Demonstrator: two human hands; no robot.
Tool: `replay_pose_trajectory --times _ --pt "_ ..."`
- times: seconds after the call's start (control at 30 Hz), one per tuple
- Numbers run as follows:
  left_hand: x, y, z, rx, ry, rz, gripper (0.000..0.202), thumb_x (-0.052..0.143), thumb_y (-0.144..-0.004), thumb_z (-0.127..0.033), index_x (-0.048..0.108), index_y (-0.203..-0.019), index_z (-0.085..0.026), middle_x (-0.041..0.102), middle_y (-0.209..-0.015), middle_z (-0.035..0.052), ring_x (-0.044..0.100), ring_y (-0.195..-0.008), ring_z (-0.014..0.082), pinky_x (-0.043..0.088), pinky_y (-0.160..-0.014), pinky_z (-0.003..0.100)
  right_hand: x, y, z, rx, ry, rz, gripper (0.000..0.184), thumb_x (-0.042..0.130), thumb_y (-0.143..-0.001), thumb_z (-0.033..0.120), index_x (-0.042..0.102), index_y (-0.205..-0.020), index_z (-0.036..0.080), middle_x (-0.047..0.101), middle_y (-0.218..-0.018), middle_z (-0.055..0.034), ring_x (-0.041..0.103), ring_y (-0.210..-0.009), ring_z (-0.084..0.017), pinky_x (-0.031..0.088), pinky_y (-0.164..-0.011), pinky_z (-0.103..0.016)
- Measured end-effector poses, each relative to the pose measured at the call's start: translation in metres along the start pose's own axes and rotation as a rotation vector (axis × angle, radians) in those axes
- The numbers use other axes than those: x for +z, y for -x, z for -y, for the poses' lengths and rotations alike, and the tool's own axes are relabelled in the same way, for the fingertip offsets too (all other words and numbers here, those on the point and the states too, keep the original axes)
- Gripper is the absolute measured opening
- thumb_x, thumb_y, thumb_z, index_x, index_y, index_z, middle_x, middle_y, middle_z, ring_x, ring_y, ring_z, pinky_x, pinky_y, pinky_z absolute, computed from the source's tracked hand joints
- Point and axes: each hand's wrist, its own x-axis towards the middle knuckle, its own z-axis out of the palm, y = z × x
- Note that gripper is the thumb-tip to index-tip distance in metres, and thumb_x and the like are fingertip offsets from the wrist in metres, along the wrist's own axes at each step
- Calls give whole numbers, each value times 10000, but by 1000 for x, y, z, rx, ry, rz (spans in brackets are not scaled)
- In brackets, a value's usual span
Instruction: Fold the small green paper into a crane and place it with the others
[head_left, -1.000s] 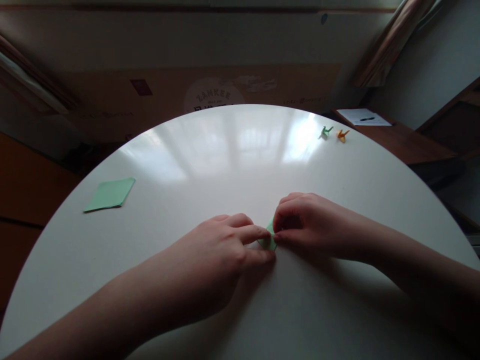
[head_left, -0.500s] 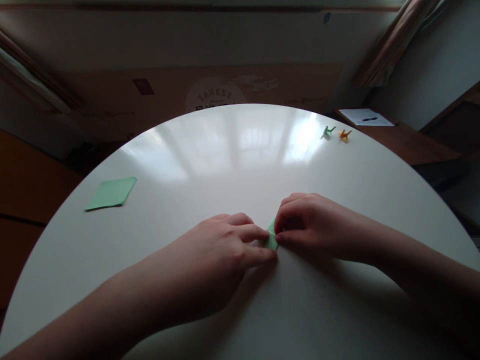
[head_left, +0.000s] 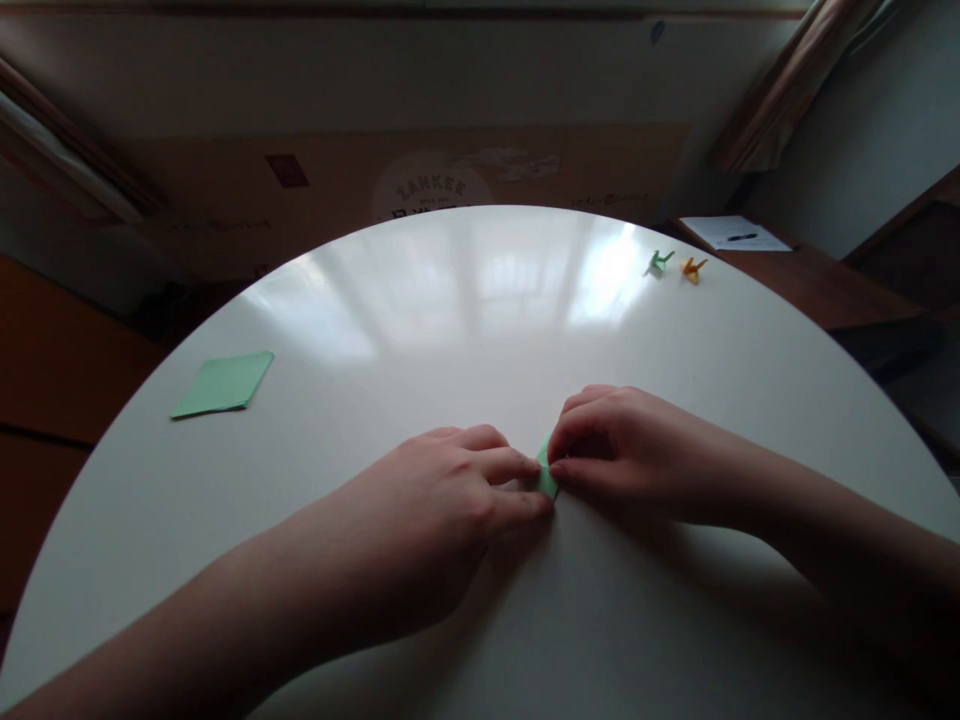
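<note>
A small folded piece of green paper [head_left: 548,484] lies on the white round table [head_left: 450,360], mostly covered by my fingers. My left hand [head_left: 457,495] holds its left side, with the index finger and thumb pressed on it. From the right, my right hand [head_left: 622,440] pinches the paper's edge between thumb and index finger, its other fingers curled in. The two sets of fingertips are almost touching. How the paper is folded cannot be made out.
Green square sheets [head_left: 223,384] lie at the table's left. A green paper crane [head_left: 660,262] and an orange paper crane [head_left: 693,269] stand near the far right edge. Beyond them, a white paper [head_left: 735,233] with a pen [head_left: 742,237] rests on a brown surface. Cardboard [head_left: 337,190] stands behind the table.
Both hands stay in nearly the same place on the green paper. The view has shifted very slightly; nothing else has visibly moved.
</note>
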Motion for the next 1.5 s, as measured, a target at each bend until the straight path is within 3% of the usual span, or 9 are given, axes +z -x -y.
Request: replay_pose_trajectory --times 0.43,0.73,1.03,1.5 --pt "-1 0 1 15 -28 -19 315 548 -904 -111 707 -1121 -276 719 -1119 27 627 -1002 216 495 -878 342 2 -3 1 16 22 -24 124 653 -807 159 748 -781 233 712 -782 14 628 -796 -160 454 -733 -281" --pt "0 0 1 65 46 -108 338 527 -926 -114 698 -1155 -296 736 -1083 34 652 -966 199 511 -883 325 2 1 1 10 32 -29 100 666 -812 178 743 -783 234 720 -804 17 633 -785 -148 451 -716 -266" --pt "-2 0 1 6 -6 -11 329 548 -893 -85 702 -1107 -283 704 -1157 11 613 -1046 206 483 -910 339 0 0 1 -13 34 -8 95 661 -823 177 743 -796 216 719 -804 -11 638 -786 -170 446 -716 -277" --pt "-2 -2 -1 5 -9 0 285 544 -913 -121 695 -1110 -263 703 -1117 30 601 -1012 216 475 -903 348 2 -1 3 42 74 -30 33 661 -798 200 672 -826 214 664 -775 1 583 -738 -158 415 -654 -266"
